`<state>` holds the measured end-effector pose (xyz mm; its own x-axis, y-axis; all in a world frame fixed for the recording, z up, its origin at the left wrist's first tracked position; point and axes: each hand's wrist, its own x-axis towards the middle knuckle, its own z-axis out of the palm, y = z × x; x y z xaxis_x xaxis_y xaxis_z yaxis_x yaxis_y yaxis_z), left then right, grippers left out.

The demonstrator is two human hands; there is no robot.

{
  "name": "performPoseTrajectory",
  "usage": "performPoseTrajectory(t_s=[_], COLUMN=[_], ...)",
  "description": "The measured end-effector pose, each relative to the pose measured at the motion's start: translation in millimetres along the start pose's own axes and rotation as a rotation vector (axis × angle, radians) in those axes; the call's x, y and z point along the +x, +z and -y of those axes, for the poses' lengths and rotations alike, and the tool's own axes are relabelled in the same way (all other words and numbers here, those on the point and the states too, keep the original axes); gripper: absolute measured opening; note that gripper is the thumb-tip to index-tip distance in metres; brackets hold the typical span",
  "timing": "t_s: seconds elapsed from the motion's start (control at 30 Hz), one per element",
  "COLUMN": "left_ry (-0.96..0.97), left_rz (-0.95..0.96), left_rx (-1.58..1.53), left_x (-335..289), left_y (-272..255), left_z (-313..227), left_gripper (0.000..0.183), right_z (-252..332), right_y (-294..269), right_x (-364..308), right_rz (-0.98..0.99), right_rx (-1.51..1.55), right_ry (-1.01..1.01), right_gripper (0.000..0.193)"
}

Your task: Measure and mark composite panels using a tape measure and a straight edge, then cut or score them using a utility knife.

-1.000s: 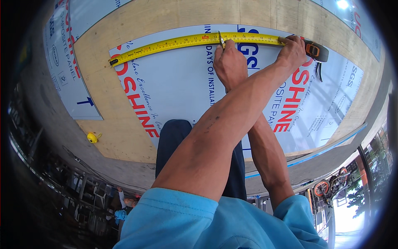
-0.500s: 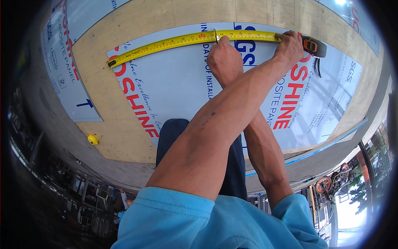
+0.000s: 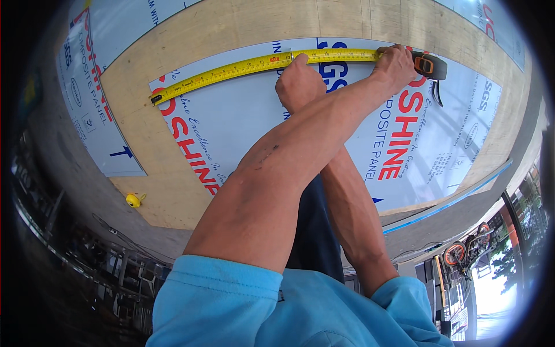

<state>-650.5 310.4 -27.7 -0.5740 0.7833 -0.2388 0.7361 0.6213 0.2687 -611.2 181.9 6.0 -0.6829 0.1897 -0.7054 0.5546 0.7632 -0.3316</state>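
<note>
My bare arms cross over a film-covered composite panel (image 3: 248, 133), the left forearm on top. A yellow tape measure (image 3: 231, 73) is stretched along the panel's far edge, its hooked end at the left corner. My left hand (image 3: 396, 66) is closed on the tape beside its black and orange case (image 3: 429, 66). Midway along the tape, my right hand (image 3: 300, 84) is closed, thumb and finger pinching a thin metal piece (image 3: 292, 55) against the tape. Most of that piece is hidden by the fingers, so its kind cannot be told.
Under the panel lies a plywood sheet (image 3: 167, 208). Another film-covered panel (image 3: 95, 115) is at the left, and more lie at the far side. A small yellow object (image 3: 134, 200) rests on the plywood's near-left edge. A blue strip (image 3: 451, 196) runs along the right; an orange-wheeled bike (image 3: 455, 253) stands beyond.
The view has shifted slightly, and the tape and both hands appear a little further left. The metal piece in my right hand has changed its angle and now sits closer against the tape.
</note>
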Motion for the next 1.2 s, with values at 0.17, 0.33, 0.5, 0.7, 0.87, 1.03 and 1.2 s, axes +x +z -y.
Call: performPoseTrajectory(t_s=[0.17,0.33,0.5,0.7,0.87,1.03,1.2], left_ry=[-0.023,-0.038,-0.009,0.008,0.010,0.007,-0.006], left_rz=[-0.114,-0.088,-0.043,-0.030,-0.009,-0.006,0.000], left_rx=[0.058,0.088,0.091,0.068,0.095,0.067,0.076], left_x=[2,5,9,10,12,12,9], left_y=[7,7,2,1,2,-3,4], left_z=[-2,-5,-6,-4,-4,-5,-7], left_gripper=[0.024,0.026,0.029,0.030,0.029,0.027,0.026], right_z=[1,6,7,7,10,0,-10], right_y=[-4,-8,-9,-10,-10,-10,-10], right_x=[1,3,6,7,15,16,12], right_rz=[0.059,0.100,0.090,0.123,0.125,0.120,0.113], right_rx=[0.006,0.010,-0.003,0.000,0.023,0.031,0.031], right_ry=[0.032,0.054,0.075,0.082,0.040,0.014,-0.053], right_gripper=[0.022,0.022,0.021,0.022,0.019,0.019,0.014])
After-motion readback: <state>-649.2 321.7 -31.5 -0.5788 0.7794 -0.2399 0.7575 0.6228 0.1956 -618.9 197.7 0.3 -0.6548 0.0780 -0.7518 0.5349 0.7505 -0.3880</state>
